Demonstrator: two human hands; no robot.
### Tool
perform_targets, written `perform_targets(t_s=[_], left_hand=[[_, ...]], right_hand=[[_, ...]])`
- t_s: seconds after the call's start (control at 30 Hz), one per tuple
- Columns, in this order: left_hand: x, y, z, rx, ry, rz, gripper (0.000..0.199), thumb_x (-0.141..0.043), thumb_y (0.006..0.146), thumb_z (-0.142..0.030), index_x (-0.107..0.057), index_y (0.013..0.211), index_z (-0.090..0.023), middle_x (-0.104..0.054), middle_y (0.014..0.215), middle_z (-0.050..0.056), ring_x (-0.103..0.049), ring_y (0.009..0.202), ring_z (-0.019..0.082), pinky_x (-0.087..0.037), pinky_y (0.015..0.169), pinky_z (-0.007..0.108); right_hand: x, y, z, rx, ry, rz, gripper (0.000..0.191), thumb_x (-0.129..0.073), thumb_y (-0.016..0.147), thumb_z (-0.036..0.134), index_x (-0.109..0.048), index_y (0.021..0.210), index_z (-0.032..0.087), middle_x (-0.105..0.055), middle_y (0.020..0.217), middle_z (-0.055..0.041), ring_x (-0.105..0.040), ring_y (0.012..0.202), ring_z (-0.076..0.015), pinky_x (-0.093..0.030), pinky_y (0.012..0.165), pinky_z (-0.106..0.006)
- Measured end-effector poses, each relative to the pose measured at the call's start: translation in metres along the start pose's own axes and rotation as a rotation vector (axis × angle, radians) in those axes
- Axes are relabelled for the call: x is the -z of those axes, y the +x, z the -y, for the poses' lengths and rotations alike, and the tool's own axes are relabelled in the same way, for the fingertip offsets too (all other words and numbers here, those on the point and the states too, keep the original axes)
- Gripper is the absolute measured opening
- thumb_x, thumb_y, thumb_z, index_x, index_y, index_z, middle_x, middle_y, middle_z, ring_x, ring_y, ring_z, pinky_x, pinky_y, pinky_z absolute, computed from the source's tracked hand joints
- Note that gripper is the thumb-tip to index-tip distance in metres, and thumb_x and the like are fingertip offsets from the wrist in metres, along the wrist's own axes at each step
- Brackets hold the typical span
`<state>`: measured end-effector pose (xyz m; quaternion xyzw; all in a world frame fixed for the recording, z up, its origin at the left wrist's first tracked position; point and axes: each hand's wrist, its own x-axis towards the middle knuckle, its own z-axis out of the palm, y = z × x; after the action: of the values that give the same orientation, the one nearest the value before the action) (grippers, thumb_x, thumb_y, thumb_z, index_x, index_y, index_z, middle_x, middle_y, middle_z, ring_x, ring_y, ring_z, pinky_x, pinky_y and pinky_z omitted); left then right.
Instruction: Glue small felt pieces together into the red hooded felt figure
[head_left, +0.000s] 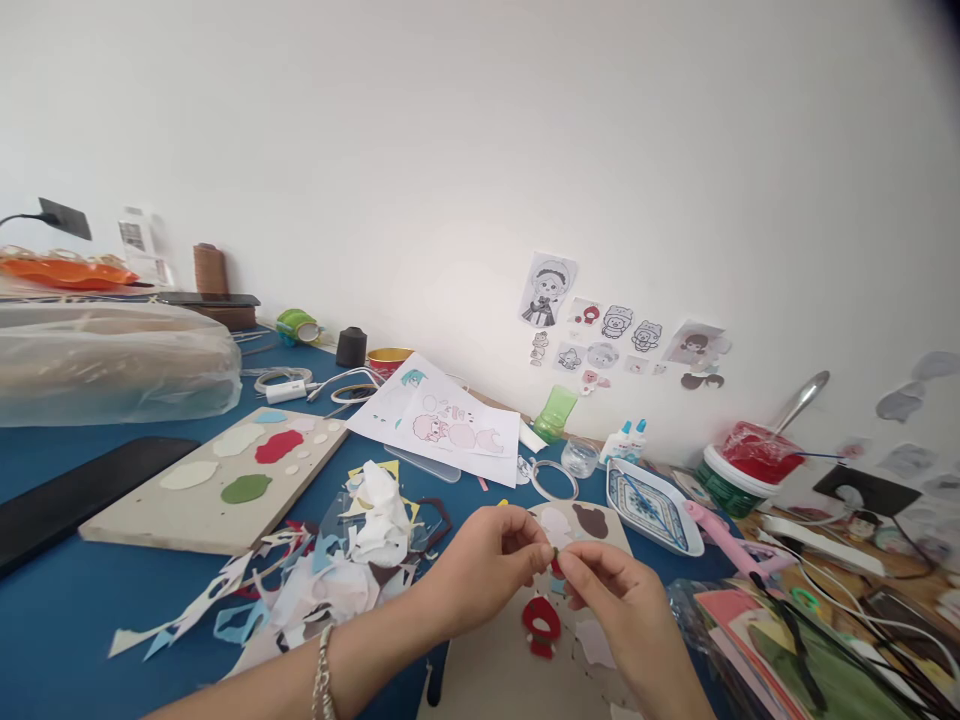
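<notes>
My left hand and my right hand meet above a beige board, their fingertips pinching a tiny dark-green cut-out piece between them. Its exact shape is too small to tell. Just below my fingers, a red cut-out figure lies on the board, with a brown cut-out shape and pale pieces beyond it. A silver chain bracelet circles my left wrist. A heap of paper scraps lies to the left of my left hand.
A stone-coloured board with coloured cut-outs lies on the blue table at left. Papers with pink drawings lie behind my hands. A blue-patterned dish, a pink tool and a stack of coloured sheets lie to the right.
</notes>
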<state>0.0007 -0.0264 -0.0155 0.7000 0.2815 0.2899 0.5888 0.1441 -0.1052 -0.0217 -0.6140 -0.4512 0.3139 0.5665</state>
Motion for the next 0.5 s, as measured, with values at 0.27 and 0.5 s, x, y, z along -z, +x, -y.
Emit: perform_targets(t_s=[0.27, 0.5], left_hand=[[0.005, -0.004, -0.010, -0.023, 0.236, -0.004, 0.017, -0.053, 0.077, -0.030, -0.062, 0.071, -0.016, -0.057, 0.063, 0.000, -0.047, 0.059, 0.012, -0.036, 0.054, 0.023], [0.024, -0.003, -0.009, 0.075, 0.551, 0.140, 0.021, -0.054, 0.069, -0.026, -0.058, 0.050, -0.018, -0.051, 0.053, 0.001, -0.043, 0.051, 0.013, -0.030, 0.046, 0.025]], right_hand=[[-0.001, -0.002, -0.002, 0.031, -0.136, 0.004, 0.038, -0.068, 0.069, 0.054, -0.071, 0.071, 0.016, -0.065, 0.068, -0.0038, -0.053, 0.059, -0.0154, -0.044, 0.054, -0.024], [0.014, 0.003, 0.002, 0.076, -0.321, -0.188, 0.039, -0.057, 0.077, 0.054, -0.071, 0.082, 0.018, -0.067, 0.081, -0.0073, -0.056, 0.072, -0.0223, -0.040, 0.053, -0.027]])
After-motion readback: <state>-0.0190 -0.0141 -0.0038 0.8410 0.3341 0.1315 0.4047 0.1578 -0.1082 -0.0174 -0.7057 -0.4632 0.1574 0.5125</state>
